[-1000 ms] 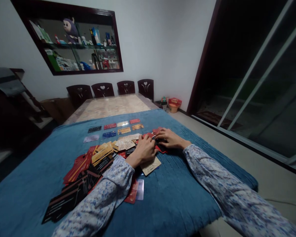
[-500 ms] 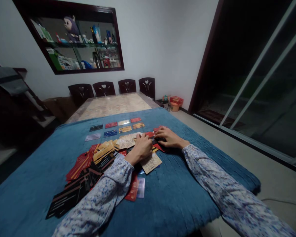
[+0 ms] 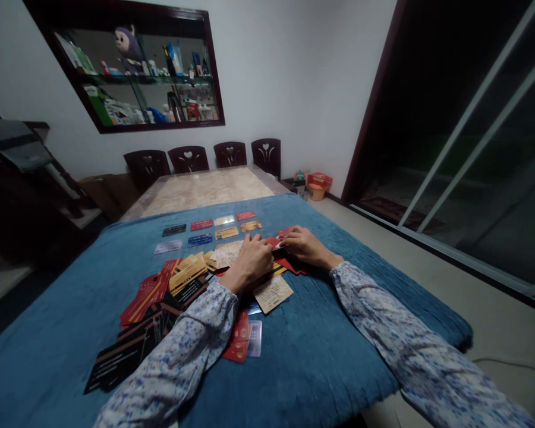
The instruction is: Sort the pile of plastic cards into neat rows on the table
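A heap of plastic cards [image 3: 178,284], red, black, gold and beige, lies spread over a blue cloth [image 3: 321,333]. My left hand [image 3: 252,260] rests on the heap with its fingers curled over the cards. My right hand [image 3: 304,245] lies just to its right, fingers bent down onto red and black cards [image 3: 289,263]. What either hand grips is hidden under the fingers. A beige card [image 3: 273,293] lies below my left wrist. Beyond the heap, two short rows of single cards [image 3: 214,230] are laid out flat.
The cloth covers the near part of a long table; bare marble top [image 3: 203,191] continues behind, with several dark chairs [image 3: 186,159] at the far end. A glass wall cabinet [image 3: 138,71] hangs above. A sliding glass door [image 3: 481,148] and floor are at the right.
My left hand has slid a little forward and left over the heap. My right hand has stayed almost in place. The view has shifted slightly.
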A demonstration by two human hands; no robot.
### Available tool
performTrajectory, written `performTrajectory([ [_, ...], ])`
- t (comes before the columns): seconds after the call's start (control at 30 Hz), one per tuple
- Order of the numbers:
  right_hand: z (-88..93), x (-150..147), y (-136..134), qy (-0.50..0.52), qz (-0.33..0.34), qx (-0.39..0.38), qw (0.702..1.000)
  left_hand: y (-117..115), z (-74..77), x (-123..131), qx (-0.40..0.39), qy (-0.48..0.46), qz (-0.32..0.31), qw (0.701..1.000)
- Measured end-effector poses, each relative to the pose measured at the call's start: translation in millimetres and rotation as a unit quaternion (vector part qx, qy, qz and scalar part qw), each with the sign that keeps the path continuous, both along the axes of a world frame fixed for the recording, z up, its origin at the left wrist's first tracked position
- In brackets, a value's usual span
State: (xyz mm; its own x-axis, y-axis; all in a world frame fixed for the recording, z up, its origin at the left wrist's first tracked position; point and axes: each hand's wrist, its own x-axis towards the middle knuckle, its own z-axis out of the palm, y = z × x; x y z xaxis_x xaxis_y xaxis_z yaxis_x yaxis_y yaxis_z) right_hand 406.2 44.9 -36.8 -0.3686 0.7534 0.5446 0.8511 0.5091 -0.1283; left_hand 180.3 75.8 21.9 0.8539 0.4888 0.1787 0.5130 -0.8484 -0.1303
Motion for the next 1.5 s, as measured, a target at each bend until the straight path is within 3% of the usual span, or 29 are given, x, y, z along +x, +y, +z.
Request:
performTrajectory([
  [0.33,-8.9,-4.2,5.7,0.045,-0.04,0.028,0.998,10.1,-1.8,-4.0,0.001,-0.043,0.016,0.999],
  [0.57,-5.5,-8.8,2.3,0.058,-0.075,0.027,0.995,17.7,-9.2,-5.3,-0.004,-0.067,0.02,0.998],
  [1.13,-9.2,-7.1,0.3,0.01,-0.082,0.002,0.997,14.1,-11.0,-6.2,-0.05,-0.036,0.085,0.994],
  [1.5,-6.2,-2.2,-1.9,-0.002,-0.082,-0.029,0.996,19.1,-16.0,-6.2,-0.073,-0.066,0.078,0.992],
])
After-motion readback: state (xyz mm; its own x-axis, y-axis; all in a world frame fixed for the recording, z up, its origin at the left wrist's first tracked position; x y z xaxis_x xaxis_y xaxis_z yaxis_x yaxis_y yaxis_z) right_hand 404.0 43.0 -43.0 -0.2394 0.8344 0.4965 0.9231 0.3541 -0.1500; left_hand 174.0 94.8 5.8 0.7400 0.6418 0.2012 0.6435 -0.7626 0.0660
